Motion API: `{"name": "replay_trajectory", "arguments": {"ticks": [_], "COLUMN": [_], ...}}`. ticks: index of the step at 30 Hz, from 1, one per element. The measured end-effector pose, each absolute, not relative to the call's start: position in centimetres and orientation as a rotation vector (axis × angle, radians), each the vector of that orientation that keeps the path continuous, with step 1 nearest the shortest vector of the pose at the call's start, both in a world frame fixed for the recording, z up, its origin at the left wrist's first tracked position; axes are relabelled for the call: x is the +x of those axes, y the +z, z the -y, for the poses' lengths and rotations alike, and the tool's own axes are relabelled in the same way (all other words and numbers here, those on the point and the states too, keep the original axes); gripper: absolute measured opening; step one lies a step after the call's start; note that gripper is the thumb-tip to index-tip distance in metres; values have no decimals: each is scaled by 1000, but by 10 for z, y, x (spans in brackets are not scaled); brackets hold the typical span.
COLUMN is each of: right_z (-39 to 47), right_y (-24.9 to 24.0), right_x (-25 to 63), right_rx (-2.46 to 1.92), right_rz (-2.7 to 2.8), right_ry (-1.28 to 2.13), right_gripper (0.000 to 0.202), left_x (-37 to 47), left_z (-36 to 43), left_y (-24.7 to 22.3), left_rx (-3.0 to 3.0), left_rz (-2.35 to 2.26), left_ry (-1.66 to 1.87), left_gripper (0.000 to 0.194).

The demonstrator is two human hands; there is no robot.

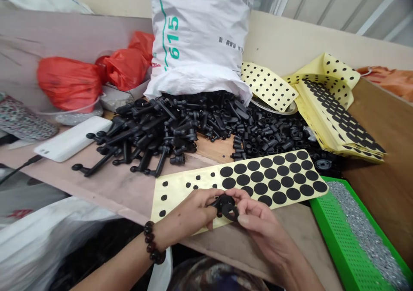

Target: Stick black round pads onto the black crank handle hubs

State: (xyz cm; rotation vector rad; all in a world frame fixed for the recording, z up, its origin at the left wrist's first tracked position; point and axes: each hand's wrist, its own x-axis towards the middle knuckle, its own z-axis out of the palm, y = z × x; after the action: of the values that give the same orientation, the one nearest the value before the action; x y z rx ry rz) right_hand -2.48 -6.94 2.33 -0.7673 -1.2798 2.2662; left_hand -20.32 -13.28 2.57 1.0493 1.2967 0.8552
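Observation:
Over the front edge of a yellow sheet [177, 192], both of my hands are close together. My left hand [195, 209], with a dark bead bracelet on its wrist, is closed around a small black plastic part [222, 199]. A thin black round sticker [228, 213] is pinched between the thumb and fingers of my right hand [260, 220], right against that part. Fingers hide much of the part and of the sticker. Rows of large black round stickers [257, 177] remain on the sheet's right side; its left side shows bare backing with small black dots.
Behind the sheet lies a heap of black plastic arms [145, 131] and small black caps [271, 134], under a white woven sack [200, 28]. A green basket [325, 222] of small metal pieces stands right, below stacked sticker sheets [338, 119]. A white phone-like device [72, 139] lies left, near red bags [69, 82].

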Motion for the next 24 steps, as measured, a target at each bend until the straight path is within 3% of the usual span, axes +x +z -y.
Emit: {"name": "replay_trajectory", "arguments": {"ticks": [24], "right_z": [67], "right_y": [23], "right_x": [-30], "right_rx": [-781], "right_rz": [1122], "right_ry": [2342], "right_gripper": [12], "left_x": [-206], "left_z": [141], "left_y": [16], "left_rx": [1023], "left_rz": [-1210], "left_ry": [890], "left_gripper": [55]}}
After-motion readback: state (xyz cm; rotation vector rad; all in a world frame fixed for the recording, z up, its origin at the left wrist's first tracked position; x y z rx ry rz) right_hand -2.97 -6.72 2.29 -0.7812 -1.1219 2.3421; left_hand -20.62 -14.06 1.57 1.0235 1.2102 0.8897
